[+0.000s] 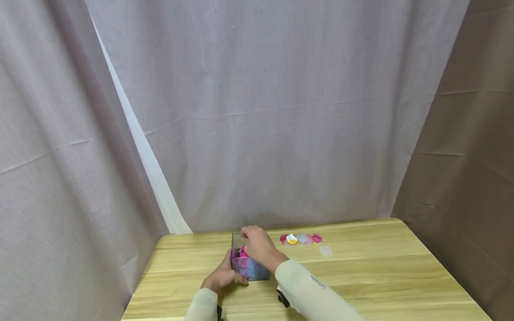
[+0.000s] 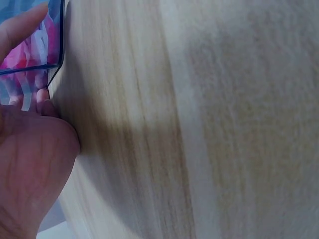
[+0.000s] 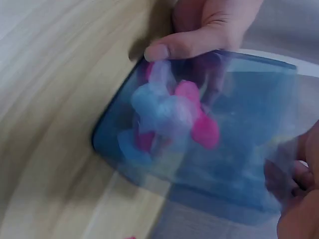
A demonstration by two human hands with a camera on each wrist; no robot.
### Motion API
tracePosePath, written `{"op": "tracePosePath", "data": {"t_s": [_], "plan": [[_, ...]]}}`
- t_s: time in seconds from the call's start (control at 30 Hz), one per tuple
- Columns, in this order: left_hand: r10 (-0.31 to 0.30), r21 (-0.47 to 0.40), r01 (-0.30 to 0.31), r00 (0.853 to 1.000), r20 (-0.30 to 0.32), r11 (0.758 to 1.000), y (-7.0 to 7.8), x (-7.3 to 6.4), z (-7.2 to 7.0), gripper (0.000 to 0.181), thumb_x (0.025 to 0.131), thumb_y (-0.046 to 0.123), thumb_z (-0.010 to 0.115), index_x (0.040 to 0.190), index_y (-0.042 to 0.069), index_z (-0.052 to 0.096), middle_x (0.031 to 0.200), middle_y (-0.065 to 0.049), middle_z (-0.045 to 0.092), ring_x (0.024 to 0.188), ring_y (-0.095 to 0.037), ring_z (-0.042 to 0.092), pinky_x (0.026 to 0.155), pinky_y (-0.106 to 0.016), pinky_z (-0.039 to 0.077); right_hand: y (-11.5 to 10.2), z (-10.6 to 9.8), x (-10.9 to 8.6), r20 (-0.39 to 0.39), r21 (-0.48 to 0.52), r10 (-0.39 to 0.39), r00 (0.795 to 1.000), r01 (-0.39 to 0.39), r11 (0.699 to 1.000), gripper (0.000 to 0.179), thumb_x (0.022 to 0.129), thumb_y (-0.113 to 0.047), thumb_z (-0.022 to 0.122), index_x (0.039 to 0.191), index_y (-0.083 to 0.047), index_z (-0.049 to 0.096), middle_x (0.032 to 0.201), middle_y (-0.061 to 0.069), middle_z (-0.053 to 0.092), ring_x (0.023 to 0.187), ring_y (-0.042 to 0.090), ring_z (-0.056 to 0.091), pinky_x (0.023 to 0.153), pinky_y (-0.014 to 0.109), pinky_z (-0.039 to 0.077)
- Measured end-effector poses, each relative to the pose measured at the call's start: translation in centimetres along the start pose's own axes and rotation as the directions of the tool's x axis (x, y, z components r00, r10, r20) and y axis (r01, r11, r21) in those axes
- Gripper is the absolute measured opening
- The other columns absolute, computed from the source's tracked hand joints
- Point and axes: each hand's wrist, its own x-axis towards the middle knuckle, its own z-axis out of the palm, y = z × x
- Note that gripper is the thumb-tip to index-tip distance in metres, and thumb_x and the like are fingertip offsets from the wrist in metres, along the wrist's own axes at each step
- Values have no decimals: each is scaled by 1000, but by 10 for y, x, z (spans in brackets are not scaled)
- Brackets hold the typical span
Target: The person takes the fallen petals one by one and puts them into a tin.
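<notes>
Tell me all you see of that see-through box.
The box looks like bluish clear plastic with dark edges and an open top. Pink and pale-blue pieces show inside. It seems upright on the table. The grip of the left hand spans its near left corner; the right hand is over its opening, contact unclear.

Both arms reach forward in pale cream sleeves (image 1: 315,292), a dark strap showing beneath each wrist. I see the left hand (image 1: 222,274) nearer the body, palm turned inward, thumb (image 1: 241,279) stretched rightward and the other fingers pointing forward, set in a grip. The right hand (image 1: 259,245) sits farther out, its forearm slanting in leftward, knuckles up, fingers bent downward; whether they pinch anything I can't make out.
</notes>
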Motion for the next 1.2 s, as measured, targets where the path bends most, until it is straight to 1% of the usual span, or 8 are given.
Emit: {"op": "tracePosePath", "data": {"t_s": [0.13,0.2,0.27,0.43,0.63,0.87,1.03,1.2], "plan": [[12,9,-12,1000,3,1000,0,-1,0,124,61,-5,86,164,8,19,161,-25,45,146,-44,44,129,-72,17,-1,12,4,87,2,103,991,-104,995,12,94,-8,70,103,-14,76,98,0,74,93,18,68,77,35,60],[19,13,-19,1000,2,1000,0,-1,0,123,61,-5,87,163,8,21,159,-25,46,144,-42,45,129,-71,19,-3,14,4,106,9,150,983,-152,988,14,94,-9,71,104,-15,77,100,0,74,95,17,68,76,35,60],[18,19,-18,1000,4,1000,0,0,-1,122,61,-5,87,163,9,21,158,-24,47,143,-39,46,129,-70,19,-3,14,5,112,16,172,979,-174,985,14,93,-10,71,105,-16,78,101,0,74,96,18,68,77,36,60],[10,17,-10,1000,8,1000,0,-1,-2,120,62,-4,87,162,11,23,154,-22,49,139,-36,49,128,-71,22,-6,12,6,134,1,188,973,-190,982,14,91,-12,73,104,-16,78,101,1,74,96,18,67,79,37,60],[-2,4,2,1000,11,1000,0,-2,-1,119,62,-6,87,162,13,24,156,-21,49,142,-39,47,128,-73,20,-6,13,5,152,-1,207,966,-209,978,17,89,-11,72,104,-16,79,102,1,76,98,20,68,81,39,61],[33,-26,-33,999,25,999,-1,0,0,119,61,-8,85,161,10,24,155,-21,49,138,-34,50,127,-62,28,-4,15,5,142,-22,183,973,-182,983,21,84,-7,68,98,-14,81,99,1,79,96,21,71,81,40,63],[22,-16,-21,1000,16,1000,-3,-1,0,121,60,-7,86,162,10,24,156,-20,49,140,-35,49,129,-66,24,-3,15,5,152,-19,183,971,-182,983,25,86,-9,70,108,-13,82,108,4,81,106,25,72,90,44,63],[19,-26,-19,1000,16,999,-1,-2,1,122,60,-7,86,162,10,22,157,-21,48,141,-36,48,130,-67,21,-4,13,5,147,-17,177,973,-177,984,24,88,-11,70,109,-12,82,108,4,81,106,25,72,89,43,63]]}}
